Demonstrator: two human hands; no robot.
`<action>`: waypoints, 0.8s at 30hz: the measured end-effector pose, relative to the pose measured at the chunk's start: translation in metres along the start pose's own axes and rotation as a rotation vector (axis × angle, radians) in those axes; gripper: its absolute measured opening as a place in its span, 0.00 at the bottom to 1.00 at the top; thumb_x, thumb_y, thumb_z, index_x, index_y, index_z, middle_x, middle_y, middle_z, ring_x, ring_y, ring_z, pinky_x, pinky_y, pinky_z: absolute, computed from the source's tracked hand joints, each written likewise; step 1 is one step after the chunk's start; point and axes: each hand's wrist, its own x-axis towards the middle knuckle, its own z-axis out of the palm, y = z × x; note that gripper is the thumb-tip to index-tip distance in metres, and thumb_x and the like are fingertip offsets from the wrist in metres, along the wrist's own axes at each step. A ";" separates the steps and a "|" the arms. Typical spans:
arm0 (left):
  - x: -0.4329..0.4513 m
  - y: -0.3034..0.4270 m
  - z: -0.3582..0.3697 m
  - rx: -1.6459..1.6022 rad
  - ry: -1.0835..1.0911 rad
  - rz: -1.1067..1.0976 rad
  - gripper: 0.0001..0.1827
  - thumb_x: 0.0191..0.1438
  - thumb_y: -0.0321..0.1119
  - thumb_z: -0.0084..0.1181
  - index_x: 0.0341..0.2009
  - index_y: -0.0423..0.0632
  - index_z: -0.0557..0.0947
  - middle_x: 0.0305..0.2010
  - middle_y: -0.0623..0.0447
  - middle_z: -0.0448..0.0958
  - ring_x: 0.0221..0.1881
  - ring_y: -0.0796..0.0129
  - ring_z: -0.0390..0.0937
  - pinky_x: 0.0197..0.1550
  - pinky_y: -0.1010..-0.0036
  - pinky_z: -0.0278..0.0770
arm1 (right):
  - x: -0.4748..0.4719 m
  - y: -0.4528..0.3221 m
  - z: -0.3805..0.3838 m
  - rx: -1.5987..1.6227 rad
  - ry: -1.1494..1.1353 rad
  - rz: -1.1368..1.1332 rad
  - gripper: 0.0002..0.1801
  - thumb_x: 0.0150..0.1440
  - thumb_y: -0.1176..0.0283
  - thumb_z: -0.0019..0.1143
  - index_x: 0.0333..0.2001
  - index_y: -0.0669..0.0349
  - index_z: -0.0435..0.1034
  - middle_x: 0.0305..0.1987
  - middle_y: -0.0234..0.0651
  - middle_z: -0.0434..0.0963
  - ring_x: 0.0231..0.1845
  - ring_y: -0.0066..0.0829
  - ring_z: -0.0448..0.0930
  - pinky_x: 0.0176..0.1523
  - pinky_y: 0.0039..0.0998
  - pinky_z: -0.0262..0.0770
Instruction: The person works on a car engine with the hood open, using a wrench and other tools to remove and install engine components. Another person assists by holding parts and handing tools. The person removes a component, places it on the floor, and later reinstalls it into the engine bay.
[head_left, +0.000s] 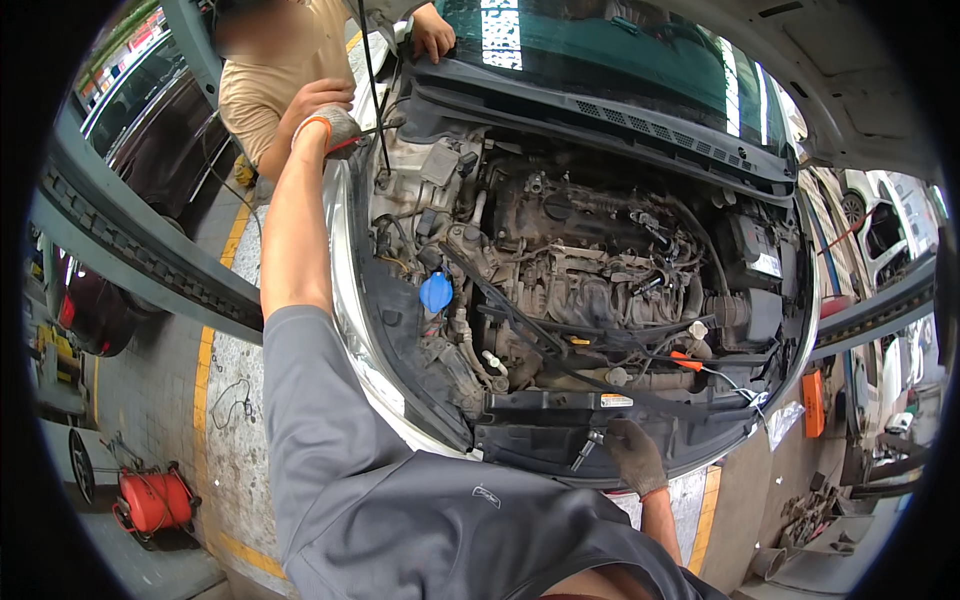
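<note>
My left hand (337, 131), in a grey knit glove, is raised at the car's fender and grips a thin tool with a red handle (345, 142); its dark shaft points towards the engine bay. A co-worker's hand is close beside it. Low at the front panel, my gloved right hand (634, 454) holds a chrome socket wrench (587, 450) at its upper end. Between the hands lies the open engine bay, with the dirty engine (585, 210), a blue reservoir cap (436, 292) and black hoses. An orange-handled tool (686, 361) rests near the front right.
A co-worker in a tan shirt (285, 90) stands at the fender, another hand (433, 34) by the windshield. A thin support rod (373, 82) rises there. Grey lift arms (150, 240) flank the car. A red tank (156, 499) and an orange box (813, 403) stand on the floor.
</note>
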 end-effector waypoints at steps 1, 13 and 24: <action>-0.012 0.000 -0.002 -0.070 0.073 -0.002 0.13 0.55 0.35 0.66 0.42 0.42 0.89 0.47 0.49 0.87 0.54 0.51 0.85 0.60 0.57 0.84 | -0.001 0.001 0.000 0.022 0.004 -0.016 0.18 0.64 0.68 0.71 0.55 0.64 0.80 0.44 0.39 0.88 0.41 0.28 0.84 0.49 0.33 0.81; 0.041 0.027 0.014 -0.019 -1.308 -0.756 0.12 0.55 0.43 0.67 0.39 0.53 0.94 0.39 0.41 0.89 0.39 0.44 0.88 0.42 0.53 0.84 | -0.005 -0.010 -0.001 0.040 -0.037 0.035 0.19 0.65 0.68 0.70 0.58 0.63 0.80 0.49 0.40 0.89 0.44 0.29 0.86 0.51 0.32 0.82; 0.070 0.066 -0.012 -0.458 -1.050 -1.536 0.22 0.60 0.48 0.69 0.43 0.39 0.90 0.35 0.47 0.90 0.33 0.59 0.88 0.38 0.64 0.83 | -0.004 -0.007 -0.001 0.005 -0.049 0.046 0.20 0.66 0.63 0.70 0.57 0.61 0.80 0.49 0.43 0.89 0.48 0.38 0.88 0.53 0.36 0.83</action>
